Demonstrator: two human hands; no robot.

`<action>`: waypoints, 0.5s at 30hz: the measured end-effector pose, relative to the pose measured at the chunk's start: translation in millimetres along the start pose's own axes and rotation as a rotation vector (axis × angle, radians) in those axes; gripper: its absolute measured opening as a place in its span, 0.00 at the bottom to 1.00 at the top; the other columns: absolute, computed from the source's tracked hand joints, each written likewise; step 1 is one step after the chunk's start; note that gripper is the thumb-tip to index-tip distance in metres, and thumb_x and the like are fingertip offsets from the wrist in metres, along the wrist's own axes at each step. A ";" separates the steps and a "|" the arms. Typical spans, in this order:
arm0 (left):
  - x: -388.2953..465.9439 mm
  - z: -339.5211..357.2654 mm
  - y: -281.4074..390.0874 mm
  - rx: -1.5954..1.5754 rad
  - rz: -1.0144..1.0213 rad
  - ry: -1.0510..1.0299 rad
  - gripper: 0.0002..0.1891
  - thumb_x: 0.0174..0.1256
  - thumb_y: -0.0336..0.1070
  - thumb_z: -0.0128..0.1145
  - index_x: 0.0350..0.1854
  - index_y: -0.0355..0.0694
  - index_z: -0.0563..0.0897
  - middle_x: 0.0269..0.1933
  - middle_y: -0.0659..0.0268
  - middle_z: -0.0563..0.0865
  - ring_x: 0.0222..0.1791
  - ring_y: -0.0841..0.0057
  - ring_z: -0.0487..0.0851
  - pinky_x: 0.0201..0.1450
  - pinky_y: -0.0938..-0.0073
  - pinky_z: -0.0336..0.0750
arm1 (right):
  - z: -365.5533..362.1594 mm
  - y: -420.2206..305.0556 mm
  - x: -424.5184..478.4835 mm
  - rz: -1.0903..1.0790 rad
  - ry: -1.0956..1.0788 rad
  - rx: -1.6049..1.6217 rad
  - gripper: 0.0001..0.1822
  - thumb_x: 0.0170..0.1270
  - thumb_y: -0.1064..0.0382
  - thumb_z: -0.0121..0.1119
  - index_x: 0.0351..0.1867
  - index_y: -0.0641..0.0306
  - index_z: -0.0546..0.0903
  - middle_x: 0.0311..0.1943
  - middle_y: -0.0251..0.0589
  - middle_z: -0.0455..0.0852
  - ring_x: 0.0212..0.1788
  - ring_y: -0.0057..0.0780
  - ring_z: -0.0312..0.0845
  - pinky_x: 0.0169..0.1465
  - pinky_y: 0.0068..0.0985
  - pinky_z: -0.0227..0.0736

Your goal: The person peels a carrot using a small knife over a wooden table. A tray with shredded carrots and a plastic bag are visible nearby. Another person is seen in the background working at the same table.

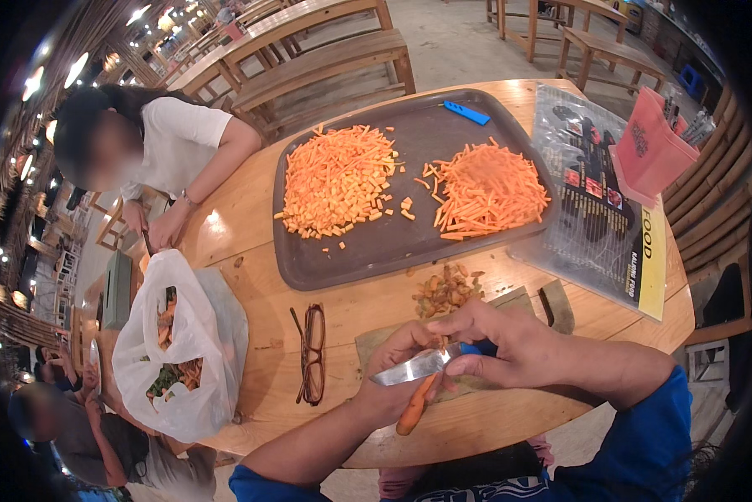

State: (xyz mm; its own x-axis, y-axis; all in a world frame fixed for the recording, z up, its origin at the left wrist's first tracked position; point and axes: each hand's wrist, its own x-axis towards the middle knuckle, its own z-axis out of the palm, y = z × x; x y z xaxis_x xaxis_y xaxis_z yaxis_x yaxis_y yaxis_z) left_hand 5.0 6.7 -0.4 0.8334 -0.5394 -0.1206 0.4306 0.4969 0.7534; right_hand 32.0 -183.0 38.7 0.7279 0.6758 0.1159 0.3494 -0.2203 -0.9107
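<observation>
My left hand [398, 357] grips a carrot [415, 411], its tapering lower end pointing down towards the table edge. In my right hand [508, 342] is a knife [413, 369] with a blue handle. Its steel blade lies across the carrot's upper part, which the fingers partly hide. Both hands are over a greenish-brown cutting board [370, 344] with a slotted handle. Just beyond them is a heap of brownish peelings [448, 292]. A dark tray [413, 251] carries a pile of carrot sticks and dice [338, 182] and a pile of carrot sticks [492, 191].
A blue-handled tool [467, 113] lies on the tray. Eyeglasses [313, 354] and a white plastic bag [210, 376] of scraps are left of me. Right are a laminated menu [589, 245] and pink holder [655, 144]. A person [181, 138] holds a knife across the table.
</observation>
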 end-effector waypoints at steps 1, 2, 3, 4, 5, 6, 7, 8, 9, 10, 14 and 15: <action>-0.1 -0.9 -0.5 0.003 0.014 -0.021 0.09 0.57 0.26 0.53 0.36 0.41 0.66 0.33 0.67 0.75 0.21 0.86 0.73 0.33 0.78 0.76 | 0.6 0.8 -0.2 -0.004 0.003 -0.010 0.21 0.58 0.55 0.54 0.51 0.59 0.67 0.24 0.40 0.79 0.27 0.39 0.78 0.28 0.30 0.71; -0.4 -1.2 -0.8 0.029 0.013 -0.026 0.10 0.57 0.26 0.54 0.36 0.41 0.66 0.33 0.67 0.75 0.21 0.86 0.73 0.32 0.79 0.76 | 1.3 1.6 -0.5 -0.007 0.006 -0.021 0.21 0.58 0.55 0.54 0.51 0.59 0.67 0.25 0.40 0.79 0.27 0.39 0.79 0.29 0.30 0.71; -0.6 -1.4 -1.1 0.056 0.014 -0.031 0.10 0.56 0.25 0.54 0.36 0.41 0.66 0.33 0.67 0.75 0.21 0.86 0.73 0.32 0.80 0.75 | 1.8 2.4 -0.9 -0.022 0.013 -0.048 0.21 0.59 0.54 0.54 0.50 0.59 0.67 0.25 0.40 0.80 0.27 0.39 0.79 0.29 0.30 0.71; -0.9 -1.5 -1.2 0.083 0.014 -0.035 0.10 0.56 0.25 0.54 0.36 0.41 0.66 0.32 0.67 0.75 0.21 0.86 0.73 0.31 0.81 0.75 | 2.3 3.2 -1.3 -0.038 0.019 -0.076 0.21 0.59 0.54 0.54 0.50 0.59 0.67 0.26 0.41 0.80 0.27 0.39 0.79 0.29 0.30 0.71; -1.0 -1.0 -0.5 0.088 0.000 -0.027 0.11 0.56 0.25 0.55 0.35 0.41 0.66 0.32 0.67 0.75 0.21 0.86 0.73 0.30 0.82 0.75 | 3.0 4.0 -1.6 -0.053 0.026 -0.104 0.21 0.59 0.54 0.54 0.50 0.59 0.67 0.26 0.41 0.80 0.27 0.39 0.79 0.29 0.30 0.71; -0.5 -0.2 0.7 0.092 -0.013 -0.020 0.11 0.55 0.25 0.55 0.35 0.40 0.66 0.32 0.67 0.75 0.21 0.86 0.73 0.30 0.83 0.75 | 3.8 5.0 -1.6 -0.065 0.038 -0.094 0.21 0.58 0.54 0.54 0.50 0.59 0.67 0.27 0.41 0.79 0.27 0.39 0.78 0.29 0.30 0.71; -0.1 0.2 1.3 0.097 -0.026 -0.013 0.11 0.55 0.25 0.55 0.35 0.40 0.66 0.32 0.67 0.75 0.21 0.86 0.74 0.30 0.83 0.75 | 4.6 6.2 -1.6 -0.076 0.050 -0.084 0.20 0.58 0.54 0.54 0.50 0.58 0.67 0.27 0.41 0.79 0.27 0.39 0.78 0.29 0.30 0.71; 0.3 -0.4 0.3 0.137 -0.005 -0.017 0.10 0.56 0.29 0.55 0.36 0.40 0.67 0.31 0.66 0.76 0.21 0.86 0.74 0.30 0.81 0.76 | 5.0 6.7 -1.7 -0.088 0.062 -0.074 0.20 0.58 0.54 0.55 0.50 0.58 0.68 0.28 0.40 0.78 0.27 0.39 0.78 0.28 0.30 0.71; 0.6 -1.4 -0.7 0.180 0.018 -0.019 0.10 0.58 0.33 0.56 0.37 0.39 0.68 0.31 0.66 0.76 0.20 0.86 0.74 0.30 0.79 0.77 | 4.9 6.2 -1.7 -0.100 0.064 -0.100 0.20 0.58 0.54 0.55 0.50 0.58 0.68 0.28 0.40 0.77 0.27 0.39 0.78 0.28 0.30 0.71; 0.8 -1.8 -1.3 0.222 0.040 -0.022 0.11 0.59 0.37 0.56 0.38 0.39 0.69 0.31 0.65 0.76 0.20 0.86 0.74 0.30 0.77 0.78 | 4.7 5.2 -1.8 -0.112 0.067 -0.126 0.20 0.58 0.54 0.55 0.49 0.58 0.68 0.29 0.40 0.77 0.26 0.39 0.77 0.28 0.30 0.71; 0.2 4.5 1.9 0.222 -0.030 0.038 0.10 0.56 0.25 0.55 0.34 0.40 0.67 0.31 0.67 0.75 0.21 0.86 0.74 0.29 0.83 0.74 | 5.5 5.9 -2.0 -0.151 0.090 -0.140 0.20 0.57 0.55 0.56 0.49 0.58 0.69 0.29 0.38 0.73 0.26 0.40 0.77 0.27 0.30 0.70; 0.2 4.5 2.8 0.226 -0.027 0.027 0.09 0.56 0.25 0.55 0.34 0.40 0.67 0.31 0.67 0.75 0.21 0.87 0.74 0.29 0.83 0.74 | 5.3 5.4 -1.9 -0.141 0.081 -0.149 0.20 0.57 0.55 0.56 0.49 0.58 0.69 0.29 0.38 0.74 0.26 0.41 0.77 0.27 0.30 0.70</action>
State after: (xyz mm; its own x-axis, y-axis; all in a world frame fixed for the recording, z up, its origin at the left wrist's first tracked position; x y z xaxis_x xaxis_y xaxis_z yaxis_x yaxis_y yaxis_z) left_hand 4.8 4.9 4.5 0.8326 -0.5310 -0.1577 0.3673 0.3162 0.8747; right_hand 29.4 -181.7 31.4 0.7090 0.6496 0.2746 0.5298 -0.2335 -0.8153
